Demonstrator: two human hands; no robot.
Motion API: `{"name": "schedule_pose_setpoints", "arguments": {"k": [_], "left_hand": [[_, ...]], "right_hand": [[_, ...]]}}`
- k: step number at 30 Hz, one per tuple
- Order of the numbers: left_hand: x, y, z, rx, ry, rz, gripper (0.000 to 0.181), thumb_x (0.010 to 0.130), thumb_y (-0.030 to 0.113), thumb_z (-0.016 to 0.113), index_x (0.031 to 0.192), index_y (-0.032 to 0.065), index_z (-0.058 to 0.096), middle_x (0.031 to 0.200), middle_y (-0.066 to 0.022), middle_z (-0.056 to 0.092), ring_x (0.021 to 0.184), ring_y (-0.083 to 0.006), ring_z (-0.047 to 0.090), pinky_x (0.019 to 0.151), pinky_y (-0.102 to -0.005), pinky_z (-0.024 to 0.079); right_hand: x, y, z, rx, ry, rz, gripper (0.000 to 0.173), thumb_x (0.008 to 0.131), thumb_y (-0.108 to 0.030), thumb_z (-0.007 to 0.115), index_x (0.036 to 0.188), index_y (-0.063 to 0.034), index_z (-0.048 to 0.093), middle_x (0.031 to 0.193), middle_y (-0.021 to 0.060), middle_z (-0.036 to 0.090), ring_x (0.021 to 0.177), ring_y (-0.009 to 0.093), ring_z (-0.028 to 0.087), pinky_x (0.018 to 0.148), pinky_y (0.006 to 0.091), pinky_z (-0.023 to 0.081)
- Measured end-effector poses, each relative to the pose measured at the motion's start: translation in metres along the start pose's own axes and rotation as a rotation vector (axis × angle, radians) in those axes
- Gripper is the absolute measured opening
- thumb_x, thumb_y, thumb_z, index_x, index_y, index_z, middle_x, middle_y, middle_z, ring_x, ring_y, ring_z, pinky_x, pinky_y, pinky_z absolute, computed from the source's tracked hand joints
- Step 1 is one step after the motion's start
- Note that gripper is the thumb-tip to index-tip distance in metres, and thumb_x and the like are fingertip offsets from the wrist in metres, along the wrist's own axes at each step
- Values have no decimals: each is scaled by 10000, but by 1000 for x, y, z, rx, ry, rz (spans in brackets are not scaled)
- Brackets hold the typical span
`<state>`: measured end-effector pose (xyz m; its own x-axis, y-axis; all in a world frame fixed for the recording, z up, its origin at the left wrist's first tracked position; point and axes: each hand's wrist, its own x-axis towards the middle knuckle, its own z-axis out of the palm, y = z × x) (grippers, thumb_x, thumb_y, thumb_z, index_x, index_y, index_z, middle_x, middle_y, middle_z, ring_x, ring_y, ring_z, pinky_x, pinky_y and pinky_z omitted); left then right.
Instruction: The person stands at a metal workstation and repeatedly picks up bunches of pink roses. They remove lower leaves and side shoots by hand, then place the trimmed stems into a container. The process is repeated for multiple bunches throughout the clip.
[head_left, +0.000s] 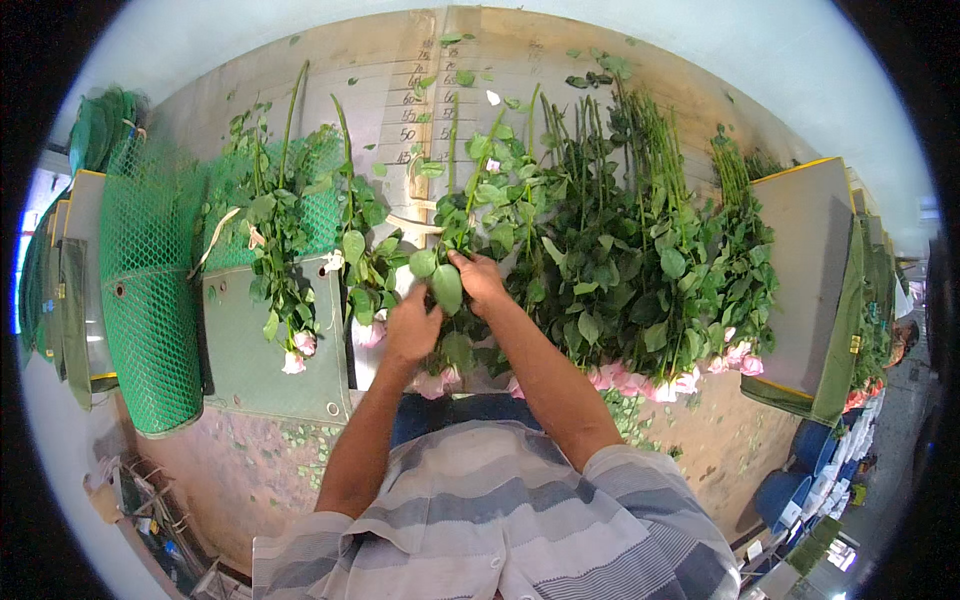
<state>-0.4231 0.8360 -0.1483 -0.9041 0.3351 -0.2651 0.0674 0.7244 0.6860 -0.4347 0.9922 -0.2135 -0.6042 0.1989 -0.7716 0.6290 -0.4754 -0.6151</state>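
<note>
Both my hands are over leafy rose stems at the middle of a table marked with a length scale (407, 135). My right hand (478, 279) is closed around green stems (474, 184) just below the scale, thumb on top. Close to its left, my left hand (415, 324) is at the leaves (447, 289) of the same roses; its fingertips are partly hidden and blurred. Pale pink rose heads (431, 384) point towards me below my hands. A large row of pink roses (637, 300) lies to the right, and smaller groups of roses (281, 247) lie to the left.
Green plastic mesh (150, 300) and a grey-green sheet with eyelets (270, 337) cover the left side. A grey panel with yellow edging (802, 277) stands at the right. Loose leaves lie on the table and floor (247, 450). Blue buckets (780, 499) stand at lower right.
</note>
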Motion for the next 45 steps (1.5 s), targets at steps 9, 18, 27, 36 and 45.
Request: {"name": "schedule_pose_setpoints", "arguments": {"k": [9,18,27,36,45], "left_hand": [[-6,-4,20,-237,68,15,317,813,130,569,1107,9,581,899,-184,662,836,-340,644,768,-390,483],[1,-17,14,-743,8,-210,257,822,22,631,1078,25,606,1002,-34,628,894,-146,568,802,-267,457],[-2,-3,-1,-881,2,-331,342,843,25,637,1183,63,628,935,-3,626,782,-85,543,721,-223,431],[3,0,55,-604,-52,-256,356,845,143,622,1171,-1,603,978,-100,637,916,-192,569,851,-295,434],[-1,15,68,-668,-77,-393,336,866,101,626,1194,36,601,992,-41,638,810,-114,579,722,-255,469]], "right_hand": [[-20,-7,-4,-290,3,-43,548,932,-398,560,1253,43,512,1205,228,569,1044,363,570,840,500,434],[-5,17,-6,-321,124,-256,636,947,-351,551,1363,95,370,1228,274,547,1086,374,561,909,486,434],[-125,-53,-72,-326,258,-570,448,936,-293,536,1248,15,442,987,193,592,847,259,567,771,410,450],[-248,-154,-309,-300,834,-672,294,940,-124,539,1228,-85,582,861,68,631,533,106,595,399,206,473],[-255,-139,-429,-754,1193,-764,259,914,-222,583,1079,-41,668,861,206,675,774,263,656,721,362,492]]}}
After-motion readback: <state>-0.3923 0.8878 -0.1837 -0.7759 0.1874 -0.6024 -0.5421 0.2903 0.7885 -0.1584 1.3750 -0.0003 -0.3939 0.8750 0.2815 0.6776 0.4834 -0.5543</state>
